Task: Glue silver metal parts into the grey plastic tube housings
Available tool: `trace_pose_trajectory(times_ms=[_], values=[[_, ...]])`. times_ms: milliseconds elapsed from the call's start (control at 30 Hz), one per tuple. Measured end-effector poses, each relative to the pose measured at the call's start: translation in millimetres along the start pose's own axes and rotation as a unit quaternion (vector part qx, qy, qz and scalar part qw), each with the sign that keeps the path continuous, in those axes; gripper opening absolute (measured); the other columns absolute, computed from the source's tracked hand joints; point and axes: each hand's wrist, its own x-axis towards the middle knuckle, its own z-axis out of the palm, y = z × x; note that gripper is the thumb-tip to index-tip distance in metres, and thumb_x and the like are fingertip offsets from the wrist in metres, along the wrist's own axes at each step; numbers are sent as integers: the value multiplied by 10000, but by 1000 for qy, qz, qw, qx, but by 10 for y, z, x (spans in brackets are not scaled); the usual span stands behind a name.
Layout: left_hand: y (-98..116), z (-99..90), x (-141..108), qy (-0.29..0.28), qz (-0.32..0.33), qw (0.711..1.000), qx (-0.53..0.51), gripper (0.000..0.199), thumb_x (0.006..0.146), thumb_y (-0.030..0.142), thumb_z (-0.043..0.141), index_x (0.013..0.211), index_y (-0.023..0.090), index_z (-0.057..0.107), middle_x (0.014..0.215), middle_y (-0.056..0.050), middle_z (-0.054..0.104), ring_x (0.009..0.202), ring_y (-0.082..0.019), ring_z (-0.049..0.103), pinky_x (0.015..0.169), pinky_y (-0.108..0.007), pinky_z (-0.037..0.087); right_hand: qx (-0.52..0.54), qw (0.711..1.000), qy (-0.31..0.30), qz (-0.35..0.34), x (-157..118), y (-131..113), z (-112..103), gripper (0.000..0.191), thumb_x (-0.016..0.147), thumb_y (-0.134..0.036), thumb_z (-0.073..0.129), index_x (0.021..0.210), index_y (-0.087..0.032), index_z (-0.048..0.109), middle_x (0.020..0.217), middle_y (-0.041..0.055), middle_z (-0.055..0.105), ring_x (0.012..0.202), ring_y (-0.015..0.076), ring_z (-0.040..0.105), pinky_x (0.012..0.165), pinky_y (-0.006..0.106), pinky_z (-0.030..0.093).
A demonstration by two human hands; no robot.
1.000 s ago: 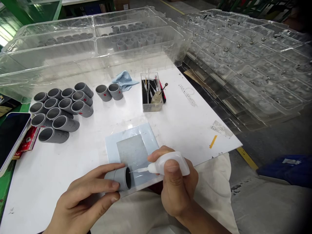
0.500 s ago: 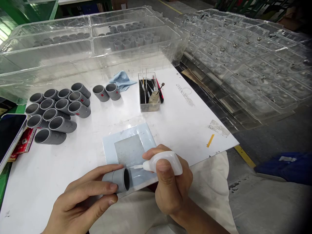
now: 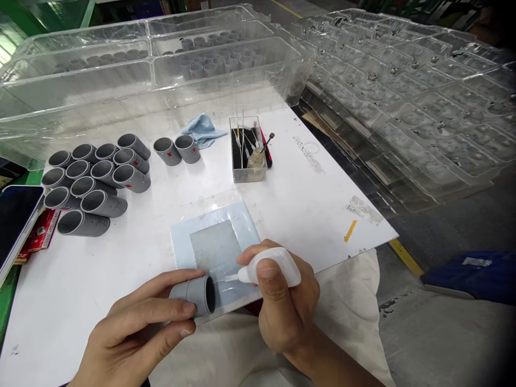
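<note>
Near the front edge of the white table, my left hand point(image 3: 149, 322) grips a short grey plastic tube point(image 3: 193, 293), its dark open end turned to the right. My right hand point(image 3: 286, 301) is closed round a white squeeze bottle point(image 3: 278, 267) with a thin nozzle. That nozzle points left at the tube's rim, close to it; whether the fine tip touches cannot be made out. Beneath and behind lies a light blue sheet point(image 3: 181, 235) bearing a grey square point(image 3: 215, 244). Several more grey tubes point(image 3: 104, 203) stand grouped at the left, some with small red marks.
Two grey tubes point(image 3: 167, 151) stand by a blue cloth point(image 3: 202, 130). A clear box point(image 3: 248, 174) holds thin tools and a small bottle. Clear plastic trays point(image 3: 100, 91) line the back, and more are stacked at the right point(image 3: 403, 107). A phone point(image 3: 18, 220) lies at the left edge.
Hands, tube and bottle keep nearly the same pose. The nozzle sits very slightly farther right of the tube's rim, and the whole view has shifted a little.
</note>
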Motion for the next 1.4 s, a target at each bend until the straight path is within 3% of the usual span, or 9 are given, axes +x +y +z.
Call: trace_pose_trajectory(times_ms=[233,400,533,633,767,900,1133,1400], values=[[-7,-1,-14,-3,5,1000,-1,357,907,76,736,1125,358,753,1404,45,735,1234,-216,725,893,-236,658,-11,1000,-3,-3,-5,-8,-3,324,1036,-412,555,832,-226,723,617,-13,568,513,141,504,468,299,359],[-18,-3,-55,-5,-3,1000,-4,395,916,53,711,1145,374,739,1419,56,722,1256,-205,707,886,-227,657,0,1000,-7,27,-21,-16,-5,340,1017,-443,581,794,-226,718,585,-12,533,498,147,474,460,312,324],[-27,20,-80,32,-46,998,0,483,910,152,767,1317,388,659,1369,31,750,1274,-209,690,968,-245,640,35,998,3,47,-41,2,-24,341,1006,-452,602,796,-220,736,627,2,601,510,144,507,456,310,354],[-17,45,-71,37,-74,995,54,548,914,203,778,1408,385,628,1381,29,726,1300,-170,661,1022,-162,576,74,995,12,71,-54,20,-48,347,1010,-472,589,832,-219,747,673,8,644,562,150,571,492,298,431],[13,94,-51,36,-63,997,-1,432,944,123,715,1302,360,663,1412,13,688,1325,-182,649,1062,-202,565,91,992,4,86,-60,40,-69,336,1011,-474,587,854,-228,754,691,18,645,580,166,572,503,315,448],[11,139,-59,51,-60,993,-85,371,960,33,638,1182,329,637,1345,-22,694,1278,-197,665,986,-257,616,95,993,-17,68,-44,22,-72,331,1011,-478,590,858,-238,758,645,14,591,555,169,544,474,324,410],[9,141,-72,56,-34,997,-37,365,970,-20,569,1101,316,625,1311,-37,598,1216,-191,633,864,-260,625,77,996,-27,27,-22,-141,-52,349,1003,-488,594,832,-225,746,616,-3,575,497,138,521,452,302,382],[-15,116,-64,43,-30,998,-18,341,975,-17,543,1050,310,601,1304,-28,616,1253,-181,637,904,-250,614,72,994,-69,39,5,-70,4,318,1003,-425,584,809,-218,729,549,-45,462,407,103,371,413,280,304]])
